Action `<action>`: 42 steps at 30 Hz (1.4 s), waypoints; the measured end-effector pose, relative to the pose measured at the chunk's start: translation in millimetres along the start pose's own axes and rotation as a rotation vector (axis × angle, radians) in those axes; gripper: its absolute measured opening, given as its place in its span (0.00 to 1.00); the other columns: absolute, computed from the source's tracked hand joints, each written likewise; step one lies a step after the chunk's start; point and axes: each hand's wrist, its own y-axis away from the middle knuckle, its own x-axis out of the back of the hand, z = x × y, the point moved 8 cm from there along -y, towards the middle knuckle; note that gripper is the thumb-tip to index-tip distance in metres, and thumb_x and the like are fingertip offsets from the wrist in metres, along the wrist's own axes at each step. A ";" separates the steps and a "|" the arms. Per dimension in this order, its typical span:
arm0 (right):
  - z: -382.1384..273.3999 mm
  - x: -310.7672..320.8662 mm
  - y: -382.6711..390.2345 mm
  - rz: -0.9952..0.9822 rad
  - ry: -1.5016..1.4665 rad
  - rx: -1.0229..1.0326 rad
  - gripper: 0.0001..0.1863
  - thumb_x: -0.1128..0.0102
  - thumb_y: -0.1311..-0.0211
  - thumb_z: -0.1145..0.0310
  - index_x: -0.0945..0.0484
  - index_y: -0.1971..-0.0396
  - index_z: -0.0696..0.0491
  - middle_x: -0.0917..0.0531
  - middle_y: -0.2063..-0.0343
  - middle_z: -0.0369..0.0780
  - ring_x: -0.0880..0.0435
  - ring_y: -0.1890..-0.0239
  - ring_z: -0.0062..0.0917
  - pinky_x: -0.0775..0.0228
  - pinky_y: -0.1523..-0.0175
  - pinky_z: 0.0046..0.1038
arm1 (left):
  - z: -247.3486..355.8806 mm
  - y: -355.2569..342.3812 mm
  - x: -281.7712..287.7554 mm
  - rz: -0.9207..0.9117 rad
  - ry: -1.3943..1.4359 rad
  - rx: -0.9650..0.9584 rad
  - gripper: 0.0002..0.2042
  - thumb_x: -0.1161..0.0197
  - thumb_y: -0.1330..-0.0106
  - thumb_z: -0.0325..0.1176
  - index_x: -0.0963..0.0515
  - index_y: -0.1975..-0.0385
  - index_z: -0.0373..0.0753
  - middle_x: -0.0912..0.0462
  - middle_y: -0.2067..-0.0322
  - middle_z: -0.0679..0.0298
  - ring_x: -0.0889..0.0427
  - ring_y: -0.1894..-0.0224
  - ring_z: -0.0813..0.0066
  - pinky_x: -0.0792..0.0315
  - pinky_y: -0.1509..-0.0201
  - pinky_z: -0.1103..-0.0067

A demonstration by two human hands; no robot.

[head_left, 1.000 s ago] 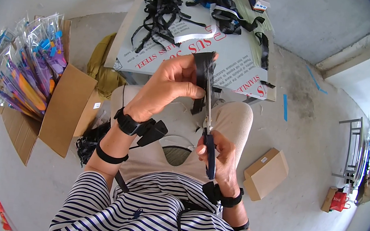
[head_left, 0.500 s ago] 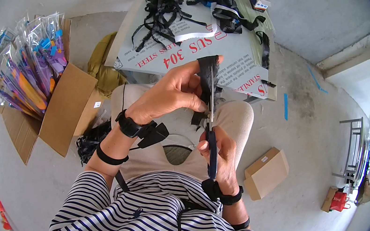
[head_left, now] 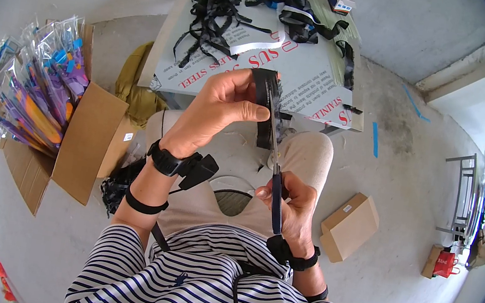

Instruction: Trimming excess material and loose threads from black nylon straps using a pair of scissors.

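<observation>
Left hand (head_left: 223,108) is pinching a black strap (head_left: 265,102) between thumb and fingers, holding it up over the lap, just short of the near edge of the low table (head_left: 327,76). Right hand (head_left: 294,205) is closed around the blue handles of a pair of scissors (head_left: 275,162), blades pointing up against the strap. More black straps (head_left: 211,20) sit in a heap toward the table's far left corner. Open cardboard box (head_left: 79,141) is on the floor, left.
</observation>
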 end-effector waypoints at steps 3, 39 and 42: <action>5.1 -0.6 -0.4 -0.031 -0.023 -0.032 0.21 0.24 0.44 0.55 0.22 0.72 0.57 0.22 0.78 0.32 0.30 0.77 0.13 0.38 0.71 0.19 | 2.3 0.0 1.7 0.036 -0.003 0.013 0.27 0.34 0.39 0.18 0.27 0.37 0.34 0.18 0.60 0.71 0.21 0.60 0.85 0.24 0.53 0.84; 11.1 -0.6 1.7 -0.001 -0.096 -0.022 0.17 0.25 0.41 0.59 0.20 0.70 0.57 0.22 0.81 0.32 0.28 0.81 0.11 0.36 0.75 0.16 | -0.9 -0.4 -6.2 -0.012 0.061 0.029 0.31 0.30 0.41 0.23 0.30 0.35 0.34 0.18 0.61 0.70 0.21 0.60 0.84 0.25 0.54 0.83; 12.0 -2.7 0.6 -0.047 -0.057 -0.025 0.22 0.26 0.41 0.52 0.21 0.70 0.57 0.23 0.80 0.32 0.27 0.80 0.12 0.36 0.73 0.17 | -0.6 -1.1 0.9 0.038 -0.003 0.006 0.18 0.35 0.38 0.19 0.24 0.47 0.35 0.18 0.65 0.70 0.20 0.63 0.84 0.22 0.56 0.82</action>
